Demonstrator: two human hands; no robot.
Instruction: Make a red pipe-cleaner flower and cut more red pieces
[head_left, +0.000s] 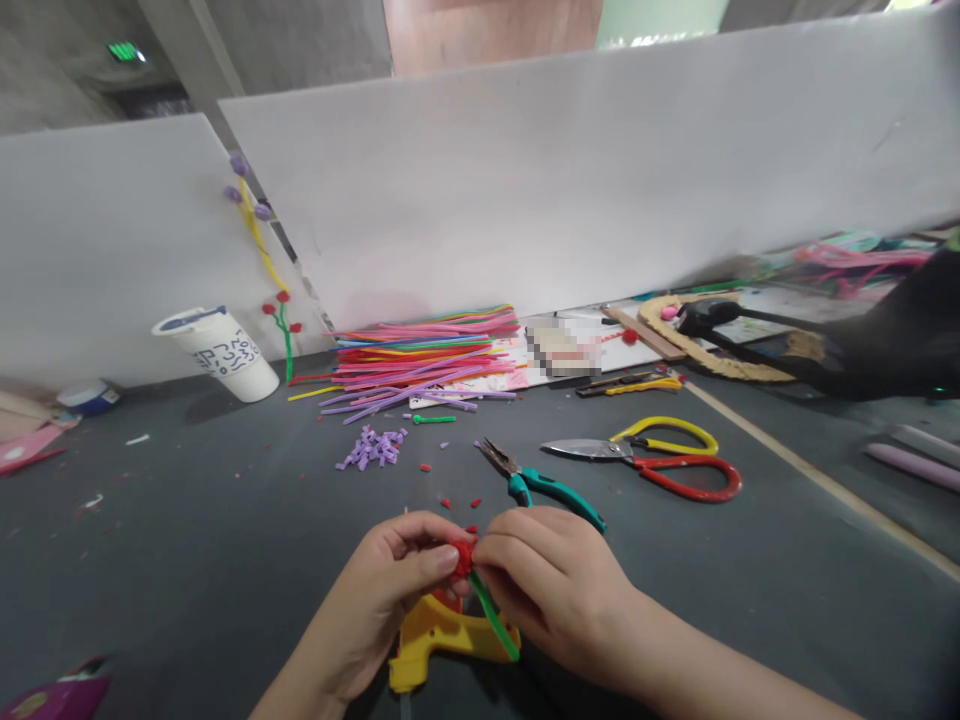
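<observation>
Between my two hands is a small red fuzzy flower (464, 559) with a green pipe-cleaner stem (491, 615) slanting down to the right. My left hand (382, 585) pinches the red flower head between thumb and fingers. Closed fingertips of my right hand (559, 580) press on the flower's right side; whether they grip the flower or a small piece cannot be seen. Beneath the hands lies a yellow glue gun (457, 635), partly covered by them. Just beyond, teal-handled pliers (536, 483) rest on the table, with a few red scraps (445, 503) nearby.
Scissors (652, 458) with yellow and red handles lie right of the pliers. Behind are purple cut pieces (373, 448), a pipe-cleaner bundle (427, 350) and a yellow utility knife (634, 384). A white cup (225, 355) stands at left. A white board (525, 180) rises behind.
</observation>
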